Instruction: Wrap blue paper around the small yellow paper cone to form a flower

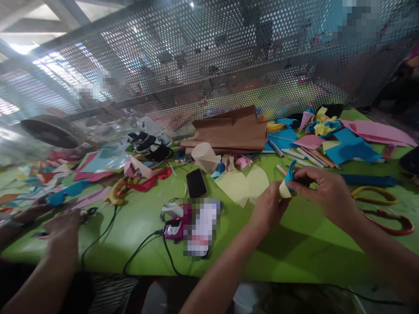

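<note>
Between my two hands is a small rolled paper piece (285,188), pale yellow with a blue strip standing up at one edge. My left hand (269,204) is closed around its lower yellow part. The fingers of my right hand (322,189) pinch the blue strip from the right side. Both hands are raised a little above the green table (294,257). Just left of them lies a pale yellow paper heart shape (244,185) on the tabletop. My left fingertips are partly hidden behind the roll.
Yellow-handled scissors (375,195) and a red-handled pair (389,221) lie at the right. Two phones, one dark (197,183), and a magenta power strip (176,229) with cables lie mid-table. Brown paper (229,135) stands behind. At left, a co-worker's hands (63,222) work among scraps.
</note>
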A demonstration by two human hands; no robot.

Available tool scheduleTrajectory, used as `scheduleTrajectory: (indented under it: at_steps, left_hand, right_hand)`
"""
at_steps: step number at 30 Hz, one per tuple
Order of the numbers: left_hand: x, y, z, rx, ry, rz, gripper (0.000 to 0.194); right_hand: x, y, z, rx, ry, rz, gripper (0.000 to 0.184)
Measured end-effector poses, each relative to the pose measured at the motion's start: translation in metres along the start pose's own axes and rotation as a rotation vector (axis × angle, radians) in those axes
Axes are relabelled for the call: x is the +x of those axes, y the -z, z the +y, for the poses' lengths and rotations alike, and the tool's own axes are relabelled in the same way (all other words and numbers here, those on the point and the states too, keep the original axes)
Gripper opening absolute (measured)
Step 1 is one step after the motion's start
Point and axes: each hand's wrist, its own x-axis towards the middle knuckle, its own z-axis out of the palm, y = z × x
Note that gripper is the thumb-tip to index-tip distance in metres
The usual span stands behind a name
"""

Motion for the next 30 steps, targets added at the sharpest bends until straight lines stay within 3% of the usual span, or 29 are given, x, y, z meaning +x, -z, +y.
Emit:
scheduleTrajectory:
  at_steps: [5, 10, 19, 25, 30]
  left_hand:
    - [-0.001, 0.001, 0.002, -0.08, -0.01, 0.005, 0.022]
    - [-0.001, 0.006, 0.006, -0.188, 0.062, -0.016, 0.024]
    - [-0.003, 0.012, 0.013, -0.646, 0.138, -0.044, 0.043]
    - [-0.001, 0.013, 0.008, -0.76, 0.176, -0.033, 0.048]
    - [0.0, 0.021, 0.012, -0.888, 0.207, -0.081, 0.056]
  right_hand:
    - [0.0, -0.001, -0.002, 0.036, -0.005, -0.001, 0.016]
    - [0.001, 0.001, -0.005, 0.036, -0.005, -0.028, 0.023]
    - [0.004, 0.001, 0.0, -0.004, 0.123, -0.053, 0.028]
    - [0.005, 0.009, 0.002, 0.001, 0.244, -0.147, 0.015]
    - [0.006, 0.017, 0.005, -0.061, 0.341, -0.203, 0.017]
